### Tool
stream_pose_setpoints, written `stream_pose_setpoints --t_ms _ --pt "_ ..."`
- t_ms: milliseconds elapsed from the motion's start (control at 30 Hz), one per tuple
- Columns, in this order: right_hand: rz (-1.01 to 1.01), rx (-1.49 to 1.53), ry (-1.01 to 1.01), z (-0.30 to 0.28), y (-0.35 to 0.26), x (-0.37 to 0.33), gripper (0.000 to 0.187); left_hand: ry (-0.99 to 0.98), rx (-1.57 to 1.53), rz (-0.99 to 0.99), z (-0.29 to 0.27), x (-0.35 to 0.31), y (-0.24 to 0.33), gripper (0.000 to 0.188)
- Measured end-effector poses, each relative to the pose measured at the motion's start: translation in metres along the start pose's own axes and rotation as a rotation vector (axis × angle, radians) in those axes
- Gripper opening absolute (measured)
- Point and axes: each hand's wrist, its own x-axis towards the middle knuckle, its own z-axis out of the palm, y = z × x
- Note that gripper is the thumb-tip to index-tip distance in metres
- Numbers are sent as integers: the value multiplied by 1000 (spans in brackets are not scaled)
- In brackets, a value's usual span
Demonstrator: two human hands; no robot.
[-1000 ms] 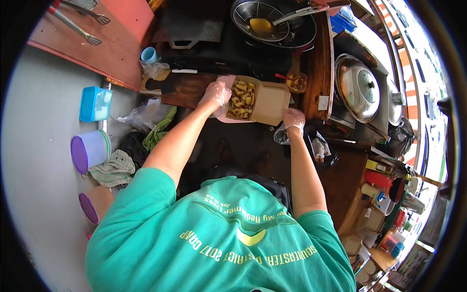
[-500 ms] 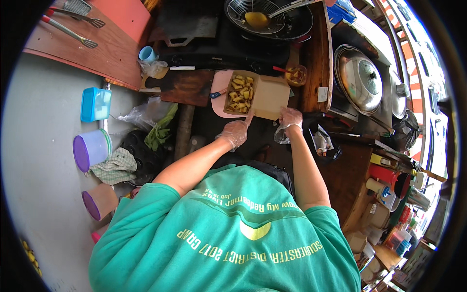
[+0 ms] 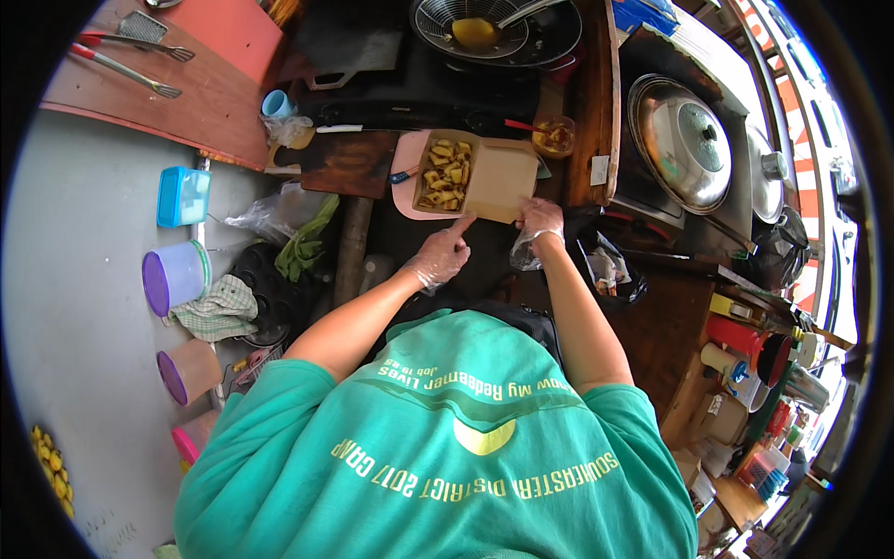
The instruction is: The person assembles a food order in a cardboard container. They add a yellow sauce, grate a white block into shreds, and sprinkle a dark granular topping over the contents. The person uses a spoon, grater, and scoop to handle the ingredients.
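A brown cardboard takeaway box (image 3: 501, 186) lies open, its lid folded out to the right. Pieces of browned yellow food (image 3: 446, 174) fill its left half. My left hand (image 3: 441, 254), in a clear plastic glove, has its index finger stretched to the box's near edge by the fold; it grips nothing that I can see. My right hand (image 3: 539, 224), gloved too, pinches the near right corner of the lid. Under the box's left side is a pink board (image 3: 404, 191), with a blue-handled utensil (image 3: 402, 175) on it.
Beyond the box a wok (image 3: 556, 37) holds a strainer. A tub with a red-handled spoon (image 3: 553, 137) stands right of the lid. On the left are a dark wooden board (image 3: 349, 164) and a white-handled knife (image 3: 339, 129). A large lidded pan (image 3: 683, 130) sits farther right.
The view has shifted slightly, so the box appears a little farther left. My left hand has drawn back slightly, its index finger still at the box's near edge. My right hand stays at the lid corner.
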Motion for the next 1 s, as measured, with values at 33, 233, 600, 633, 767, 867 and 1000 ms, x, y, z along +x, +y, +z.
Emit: stream_pose_setpoints --t_ms 33,233,600,633,767,867,1000 --pt "25 -45 -39 -2 -2 -1 23 15 -207 -82 0 -2 1 78" --pt "33 -44 -125 -9 -10 -11 24 144 -799 -297 -8 -10 19 65" --pt "129 -276 -453 -46 16 -32 33 768 -89 -578 -45 -121 -96 34" --pt "147 -345 -496 -47 17 -35 31 1010 -24 -636 -52 -151 -122 29" --pt "182 -558 -677 -37 15 -49 32 1664 -47 -1359 -107 -271 -220 25" --pt "190 -700 -776 -3 -1 -58 29 1533 -114 -1430 -146 -343 -272 50" --pt "412 -756 -934 92 -56 -69 35 903 725 -1489 -162 -372 -316 36"
